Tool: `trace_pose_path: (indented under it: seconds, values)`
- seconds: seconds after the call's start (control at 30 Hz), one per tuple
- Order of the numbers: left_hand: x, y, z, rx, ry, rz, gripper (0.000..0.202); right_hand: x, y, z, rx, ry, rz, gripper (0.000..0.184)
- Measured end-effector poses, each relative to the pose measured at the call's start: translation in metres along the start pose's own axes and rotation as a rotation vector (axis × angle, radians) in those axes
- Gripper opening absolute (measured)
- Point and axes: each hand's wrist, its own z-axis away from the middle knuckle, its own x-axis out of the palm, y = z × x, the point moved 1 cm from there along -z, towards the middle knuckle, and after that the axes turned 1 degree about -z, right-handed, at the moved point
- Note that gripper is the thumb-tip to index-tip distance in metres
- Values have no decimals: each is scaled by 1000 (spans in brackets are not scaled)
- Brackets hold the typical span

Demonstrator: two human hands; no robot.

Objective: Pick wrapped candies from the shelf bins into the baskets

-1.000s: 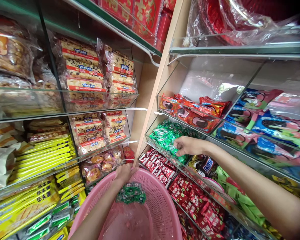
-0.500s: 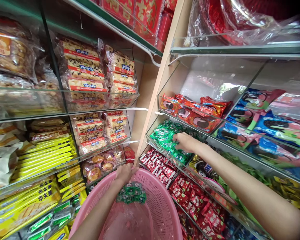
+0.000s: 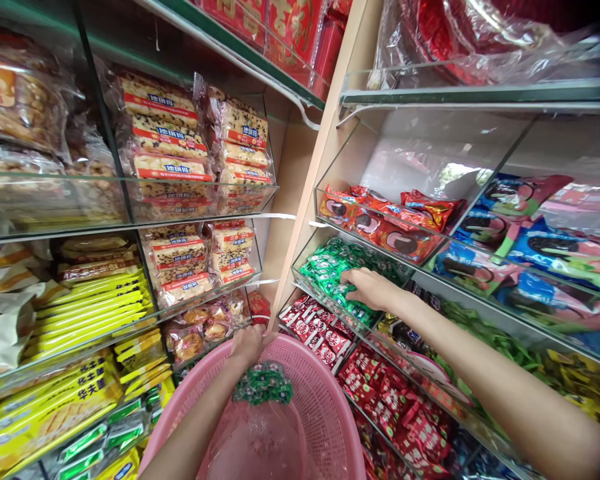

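a small heap of green sweets (image 3: 263, 384) is already in the pink basket (image 3: 329, 403), near its far wall. many more of the same, the shelf sweets (image 3: 325, 261), lie in a glass-fronted bin on the right, so only a part seems to have been moved over. the left hand (image 3: 249, 345) is closed over the basket's far rim and has hold of it. the right hand (image 3: 366, 288) is in the bin, its fingers half curled at the surface of the shelf sweets; i cannot tell whether it has hold of any. the red packets (image 3: 315, 328) in the bin below seem untouched, with none seen in the basket.

the right hand hides the sweets beneath it, and its fingertips are hard to make out against the green. the left forearm covers part of the basket, whose near side is cut off at the bottom edge. glare and blur make the basket's floor hard to read.
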Motion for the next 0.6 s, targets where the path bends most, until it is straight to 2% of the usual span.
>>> trace_pose_path:
  seconds: [0.23,0.3,0.4,0.5,0.6]
  values:
    - [-2,-1,1,-28,-9,7,54,-19,2,8,-14,122,-48,24]
    - [-3,-2,0,-29,-6,11,55,-28,-6,17,-34,192,-74,23]
    - [-6,-2,-2,-20,-24,20,56,-35,-31,33,-117,269,-173,19]
    - [-10,-2,-2,18,-51,29,53,-16,-68,43,-230,253,-336,12]
    - [-13,-1,-1,55,-52,30,48,35,-104,41,-340,167,-460,12]
